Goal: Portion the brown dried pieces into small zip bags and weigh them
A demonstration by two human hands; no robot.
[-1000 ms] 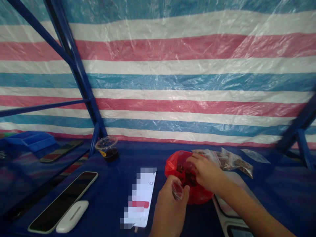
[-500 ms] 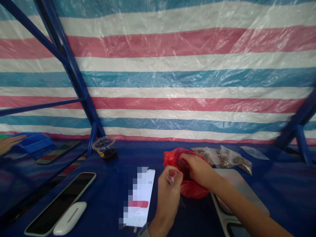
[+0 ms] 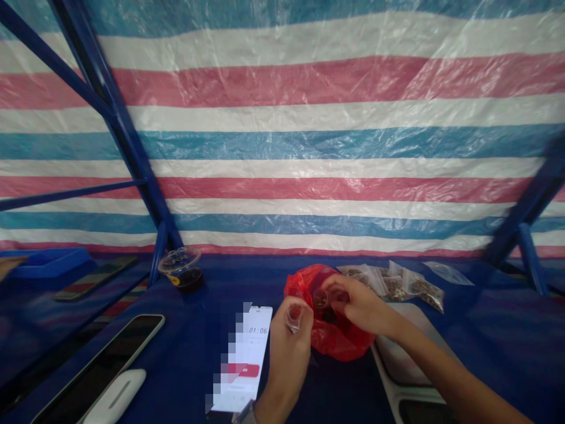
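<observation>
My left hand [image 3: 289, 353] is closed round a small clear plastic bag [image 3: 293, 316], its mouth gathered open above the fist. Just right of it sits a red plastic bag [image 3: 342, 341], opened at the top with dark contents inside. My right hand [image 3: 355, 303] reaches over the opening of the red bag, fingers pinched on a small clear round cup [image 3: 321, 298]. Whether the cup has anything in it is hard to make out. Several filled zip bags [image 3: 397, 285] with brown bits lie behind my right hand.
A kitchen scale [image 3: 415, 353] lies under my right forearm. Left of my hands are a lit phone [image 3: 242, 359] showing a timer, another phone [image 3: 106, 365], a white case [image 3: 117, 397] and a plastic cup [image 3: 183, 274] of dark liquid. A flat clear bag [image 3: 448, 272] lies back right.
My right hand has come up slightly from inside the red bag, and the small clear cup now shows at its fingertips. The left hand still holds the clear bag. The view has shifted slightly.
</observation>
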